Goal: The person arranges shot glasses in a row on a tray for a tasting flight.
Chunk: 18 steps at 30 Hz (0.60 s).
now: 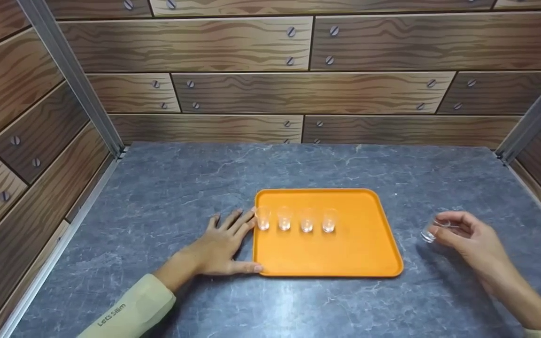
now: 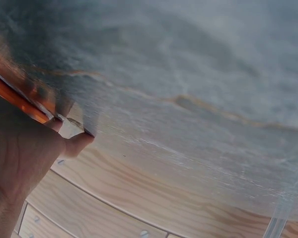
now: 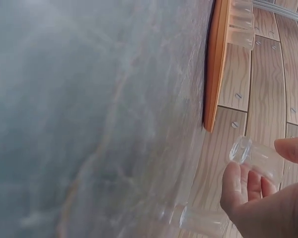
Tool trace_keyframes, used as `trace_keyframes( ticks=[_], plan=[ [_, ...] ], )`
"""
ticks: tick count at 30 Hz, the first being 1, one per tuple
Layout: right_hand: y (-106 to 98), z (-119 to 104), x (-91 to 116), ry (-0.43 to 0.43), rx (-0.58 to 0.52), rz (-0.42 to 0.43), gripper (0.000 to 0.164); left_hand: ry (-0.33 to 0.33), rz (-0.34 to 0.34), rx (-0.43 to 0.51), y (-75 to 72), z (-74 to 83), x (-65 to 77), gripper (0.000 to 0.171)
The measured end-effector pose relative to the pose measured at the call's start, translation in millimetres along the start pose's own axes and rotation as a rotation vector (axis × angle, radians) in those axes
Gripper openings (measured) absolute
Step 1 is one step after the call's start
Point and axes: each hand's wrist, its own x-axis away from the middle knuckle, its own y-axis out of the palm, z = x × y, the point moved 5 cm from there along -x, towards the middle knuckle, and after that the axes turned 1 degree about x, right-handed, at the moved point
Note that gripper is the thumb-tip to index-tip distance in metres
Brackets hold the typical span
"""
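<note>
An orange tray lies on the table with a row of several small clear shot glasses standing along its left and middle part. My left hand is spread flat at the tray's left side, its fingertips and thumb touching the rim. To the right of the tray, my right hand holds another clear shot glass between thumb and fingers, a little tilted. The right wrist view shows this held glass with fingers around it. A further clear glass stands near that hand; I cannot pick it out in the head view.
The table has a dark grey marbled top. Wood-patterned panels close it in at the back and both sides, with metal posts at the back corners.
</note>
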Motion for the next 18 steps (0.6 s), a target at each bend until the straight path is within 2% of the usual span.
trace_keyframes(
  ticks=[18],
  plan=[
    [38,-14,-13,-0.034,0.034,-0.068,0.035,0.007,0.010,-0.014,1.4,0.0,-2.1,0.112]
  ],
)
